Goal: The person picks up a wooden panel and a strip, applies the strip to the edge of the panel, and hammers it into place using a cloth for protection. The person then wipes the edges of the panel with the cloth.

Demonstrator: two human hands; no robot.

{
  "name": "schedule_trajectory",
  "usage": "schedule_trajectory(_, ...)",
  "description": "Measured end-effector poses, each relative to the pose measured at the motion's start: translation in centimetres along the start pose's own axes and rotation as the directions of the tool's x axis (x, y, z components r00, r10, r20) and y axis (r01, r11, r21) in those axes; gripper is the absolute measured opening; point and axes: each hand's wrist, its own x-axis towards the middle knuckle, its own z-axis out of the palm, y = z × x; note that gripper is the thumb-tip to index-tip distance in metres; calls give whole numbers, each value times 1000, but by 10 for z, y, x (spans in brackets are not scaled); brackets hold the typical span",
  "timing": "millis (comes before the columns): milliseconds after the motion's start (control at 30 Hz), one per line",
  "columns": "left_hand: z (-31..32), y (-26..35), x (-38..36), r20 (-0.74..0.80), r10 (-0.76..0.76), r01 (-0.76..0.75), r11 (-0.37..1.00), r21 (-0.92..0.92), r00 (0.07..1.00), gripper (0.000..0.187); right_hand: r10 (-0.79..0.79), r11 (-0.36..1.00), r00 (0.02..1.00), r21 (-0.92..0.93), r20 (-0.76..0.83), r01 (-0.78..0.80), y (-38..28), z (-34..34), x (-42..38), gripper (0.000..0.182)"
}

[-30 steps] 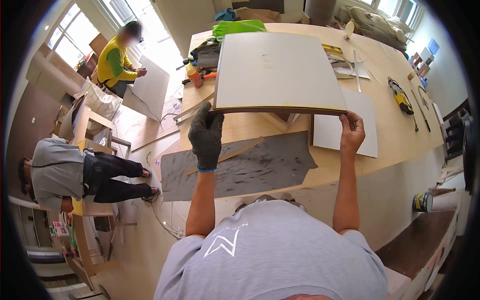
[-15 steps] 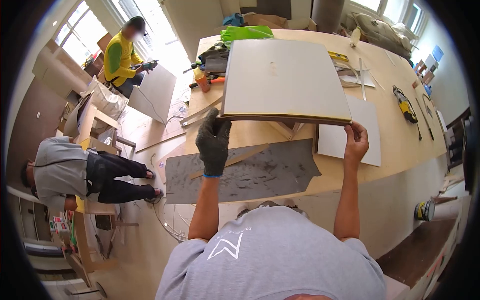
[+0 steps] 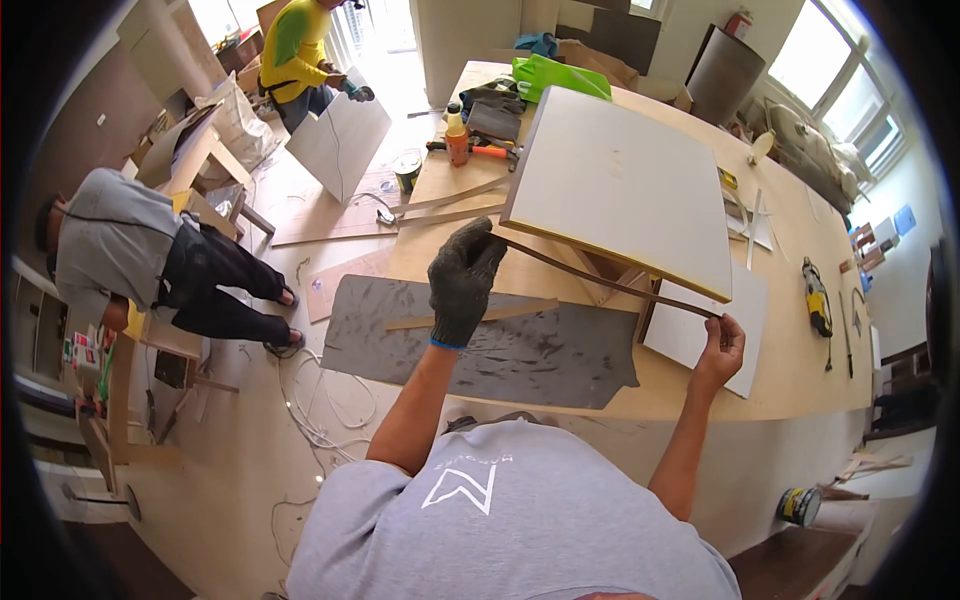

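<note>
A thin dark brown edging strip [image 3: 660,297] stretches between my two hands, bowed slightly downward. My left hand [image 3: 463,285], in a dark glove, pinches its left end near the corner of a white board [image 3: 620,180]. The bare fingers of my right hand [image 3: 720,352] are closed on its right end, just below the board's right front corner. Most of the strip is apart from the board's yellowish front edge. The board rests raised above the table on a wooden support [image 3: 598,278].
The plywood table [image 3: 800,370] bears a grey stained sheet [image 3: 560,370], a second white panel [image 3: 745,375], an orange bottle [image 3: 457,145], a hammer [image 3: 490,151] and a yellow power tool [image 3: 816,300]. Two people [image 3: 130,240] work at the left. Cables [image 3: 310,425] lie on the floor.
The strip, earlier along the board's front edge, now hangs mostly away from it. My right hand has moved down and toward me. The whole view has turned somewhat.
</note>
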Motion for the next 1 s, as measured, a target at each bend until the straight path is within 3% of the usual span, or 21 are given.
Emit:
schedule_trajectory(233, 8, 4, 2, -28, -56, 52, 993, -107, 998, 30, -23, 1000, 1000, 21, -7, 23, 5, -4, 5, 22)
schedule_trajectory(433, 7, 13, 2, -24, -130, 130, 991, 6, 991, 34, -61, 998, 998, 13, -8, 61, 2, -8, 4, 18)
schedule_trajectory(533, 9, 6, 3, -71, 94, -86, 991, 106, 993, 30, -106, 994, 994, 36, 4, 106, -3, -8, 1, 16)
schedule_trajectory(733, 12, -7, 3, -70, 71, -71, 997, -8, 995, 31, -140, 988, 990, 66, 12, 139, -13, -14, -12, 16)
schedule_trajectory(1000, 15, -13, 4, -56, 9, -10, 999, -30, 998, 33, -85, 994, 996, 75, -7, 85, -17, -14, -12, 18)
